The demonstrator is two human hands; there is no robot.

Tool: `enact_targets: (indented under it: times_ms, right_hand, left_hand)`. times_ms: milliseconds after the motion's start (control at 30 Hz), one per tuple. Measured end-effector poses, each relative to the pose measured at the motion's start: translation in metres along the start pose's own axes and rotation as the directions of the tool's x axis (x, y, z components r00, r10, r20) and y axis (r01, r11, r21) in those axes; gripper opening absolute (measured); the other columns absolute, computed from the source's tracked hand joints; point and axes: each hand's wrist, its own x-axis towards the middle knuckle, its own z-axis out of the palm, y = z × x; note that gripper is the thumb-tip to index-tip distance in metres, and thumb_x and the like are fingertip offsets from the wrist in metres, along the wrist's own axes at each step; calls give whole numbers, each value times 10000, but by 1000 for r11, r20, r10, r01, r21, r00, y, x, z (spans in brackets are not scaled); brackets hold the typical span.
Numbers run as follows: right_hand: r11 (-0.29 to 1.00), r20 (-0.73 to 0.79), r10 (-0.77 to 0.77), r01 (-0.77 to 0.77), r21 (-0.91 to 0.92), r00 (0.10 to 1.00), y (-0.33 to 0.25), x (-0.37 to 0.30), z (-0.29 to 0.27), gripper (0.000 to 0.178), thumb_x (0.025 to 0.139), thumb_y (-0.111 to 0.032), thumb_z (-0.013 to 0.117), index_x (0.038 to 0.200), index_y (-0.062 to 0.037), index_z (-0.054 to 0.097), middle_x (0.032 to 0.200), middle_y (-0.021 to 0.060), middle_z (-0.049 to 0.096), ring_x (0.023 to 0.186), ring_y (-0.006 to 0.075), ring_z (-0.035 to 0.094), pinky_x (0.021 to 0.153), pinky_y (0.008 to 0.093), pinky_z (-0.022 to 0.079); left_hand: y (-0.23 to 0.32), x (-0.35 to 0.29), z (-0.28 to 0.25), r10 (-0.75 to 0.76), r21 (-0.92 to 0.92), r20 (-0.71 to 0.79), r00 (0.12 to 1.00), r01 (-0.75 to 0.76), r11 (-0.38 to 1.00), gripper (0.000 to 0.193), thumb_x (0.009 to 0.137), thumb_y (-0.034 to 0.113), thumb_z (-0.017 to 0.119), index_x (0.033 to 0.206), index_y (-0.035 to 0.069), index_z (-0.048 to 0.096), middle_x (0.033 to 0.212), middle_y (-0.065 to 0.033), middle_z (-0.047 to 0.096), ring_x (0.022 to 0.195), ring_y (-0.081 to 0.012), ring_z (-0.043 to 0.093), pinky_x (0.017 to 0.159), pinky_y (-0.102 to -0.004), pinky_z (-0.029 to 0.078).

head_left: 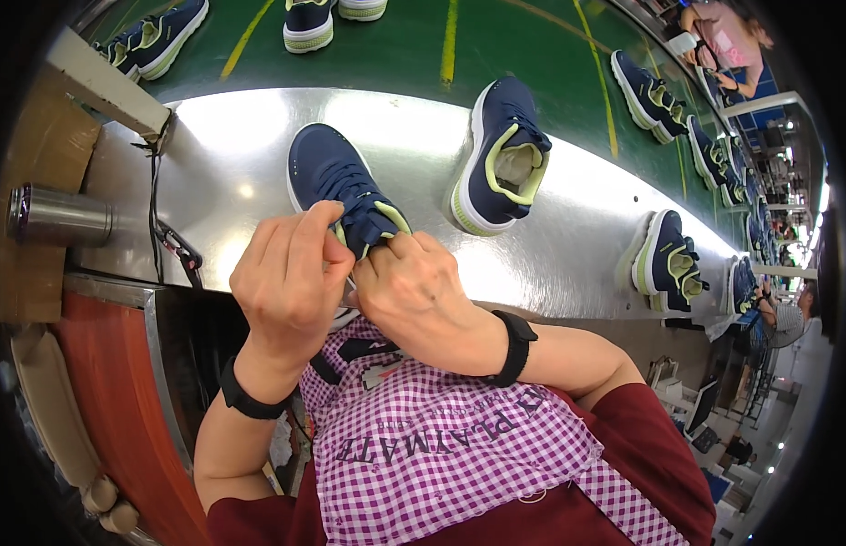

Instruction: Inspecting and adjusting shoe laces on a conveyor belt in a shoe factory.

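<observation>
The shoe [327, 164] seems light, pliable, best held by its sides; left hand [291, 278] and right hand [418, 291] curl fingers, grip unclear.

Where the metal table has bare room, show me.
Free: the metal table between dark cable and handled shoe; the gap from there to the second shoe; the stretch onward to the shoes farther right. Crowded: around left hand and right hand, and the far right end.

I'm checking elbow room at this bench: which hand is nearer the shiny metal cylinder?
Left. The left hand is right of the shiny metal cylinder, beside a navy sneaker; the right hand is farther right, at that sneaker's collar end.
</observation>
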Motion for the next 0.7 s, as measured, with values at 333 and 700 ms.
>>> enact_targets:
  times_ms: [333,700]
  right_hand:
    - [997,0,59,-59,55,998,4,5,0,113,625,-119,668,682,-53,596,645,64,566,639,209,563,574,321,419]
    - [987,-25,99,-95,133,995,5,5,3,105,630,-113,681,673,-58,603,631,66,570,630,224,576,561,333,441]
  left_hand:
    - [-3,-2,10,-7,-35,-129,992,2,999,441,574,-153,650,987,1,648,713,-57,592,628,-197,579,583,-290,478]
    - [-17,8,-9,-180,-145,88,980,192,971,349,733,-115,613,1058,2,662,934,-128,656,842,-271,635,741,-353,509]
